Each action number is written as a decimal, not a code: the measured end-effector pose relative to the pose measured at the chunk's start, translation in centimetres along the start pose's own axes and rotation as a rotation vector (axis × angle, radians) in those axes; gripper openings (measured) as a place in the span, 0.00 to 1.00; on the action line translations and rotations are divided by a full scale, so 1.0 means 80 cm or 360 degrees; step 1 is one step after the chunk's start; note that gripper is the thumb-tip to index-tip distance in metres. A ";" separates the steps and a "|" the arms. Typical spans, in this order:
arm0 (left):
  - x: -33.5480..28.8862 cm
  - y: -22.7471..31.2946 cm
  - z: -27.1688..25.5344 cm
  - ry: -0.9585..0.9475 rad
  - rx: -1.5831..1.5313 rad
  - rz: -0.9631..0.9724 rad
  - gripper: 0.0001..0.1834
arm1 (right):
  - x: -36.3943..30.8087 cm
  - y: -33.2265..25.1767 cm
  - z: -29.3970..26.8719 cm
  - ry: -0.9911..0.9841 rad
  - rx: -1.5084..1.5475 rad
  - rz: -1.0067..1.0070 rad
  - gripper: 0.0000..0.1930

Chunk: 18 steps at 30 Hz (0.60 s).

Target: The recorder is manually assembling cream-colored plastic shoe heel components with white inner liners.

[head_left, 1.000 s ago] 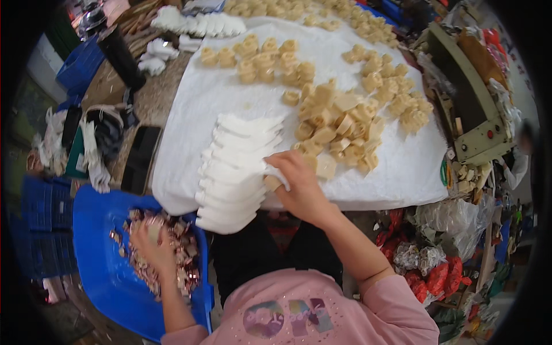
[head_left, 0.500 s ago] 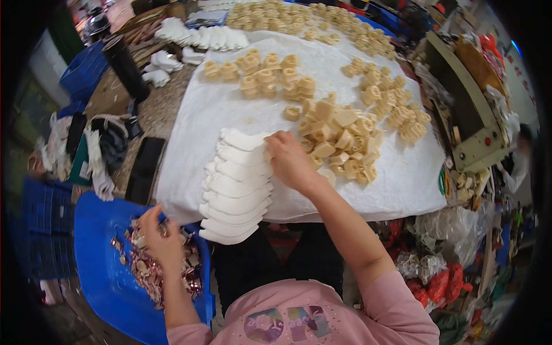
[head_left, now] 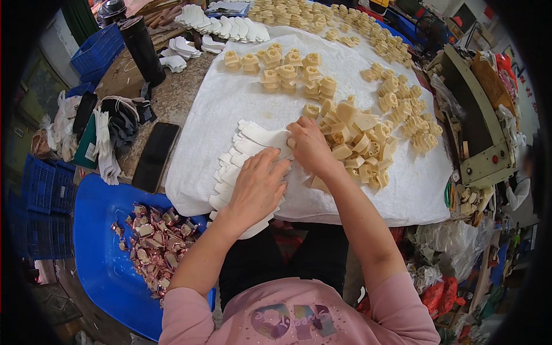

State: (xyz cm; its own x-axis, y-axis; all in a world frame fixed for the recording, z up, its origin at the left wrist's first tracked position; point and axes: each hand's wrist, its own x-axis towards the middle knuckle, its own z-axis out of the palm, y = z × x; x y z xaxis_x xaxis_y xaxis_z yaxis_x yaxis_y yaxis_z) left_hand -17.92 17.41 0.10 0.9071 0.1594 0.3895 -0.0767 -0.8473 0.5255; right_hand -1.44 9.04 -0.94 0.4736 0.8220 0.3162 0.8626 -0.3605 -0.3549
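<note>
White curved flat pieces [head_left: 261, 136] lie in an overlapping row on the white cloth, the nearest one reaching past its front edge. My left hand [head_left: 259, 184] rests palm down across the row, fingers stretched out, hiding its middle. At the right end of the farthest pieces is my right hand [head_left: 310, 145], its fingers bent and pressed together; what they hold, if anything, is hidden. Just right of that hand lies a loose heap of cream-coloured hollow plastic parts [head_left: 362, 141]. A single cream part [head_left: 311, 111] sits by the heap's far left side.
Several stacked cream parts [head_left: 287, 75] stand farther back on the white cloth [head_left: 201, 132]. At left, a black phone [head_left: 155, 156] lies on the table; below it a blue tub [head_left: 95, 253] holds pinkish metallic scraps [head_left: 155, 241]. A green machine frame [head_left: 486, 144] stands at right.
My left hand has left the space over the blue tub and come down on the white pieces. My right hand stays at their right end. The whole view has shifted slightly.
</note>
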 end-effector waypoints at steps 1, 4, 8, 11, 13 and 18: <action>0.001 -0.001 0.004 -0.0030 0.0047 -0.0005 0.21 | 0.000 0.001 0.000 -0.0034 0.0017 0.0040 0.11; -0.002 -0.004 0.011 -0.0120 0.0126 0.0031 0.20 | 0.001 -0.002 -0.003 -0.0082 -0.0005 0.0056 0.12; -0.006 -0.006 0.015 -0.0118 0.0163 0.0028 0.20 | 0.010 -0.021 -0.013 -0.0073 0.0092 0.0049 0.13; -0.007 -0.007 0.014 -0.0144 0.0157 -0.0001 0.20 | 0.030 -0.038 -0.030 -0.0098 0.0750 0.0488 0.14; -0.007 -0.007 0.014 -0.0157 0.0140 -0.0010 0.21 | 0.033 -0.022 -0.023 0.0024 0.0528 0.0263 0.15; -0.008 -0.010 0.019 -0.0119 0.0140 0.0024 0.21 | 0.019 0.011 -0.009 -0.0106 -0.0079 0.0083 0.15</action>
State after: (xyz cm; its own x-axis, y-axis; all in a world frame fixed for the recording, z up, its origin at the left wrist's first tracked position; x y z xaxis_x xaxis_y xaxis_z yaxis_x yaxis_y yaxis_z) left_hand -17.76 17.23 -1.76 0.9347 0.1111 0.3375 -0.0568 -0.8909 0.4506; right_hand 0.14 9.67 -0.17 0.5065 0.8285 0.2387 0.8457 -0.4235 -0.3246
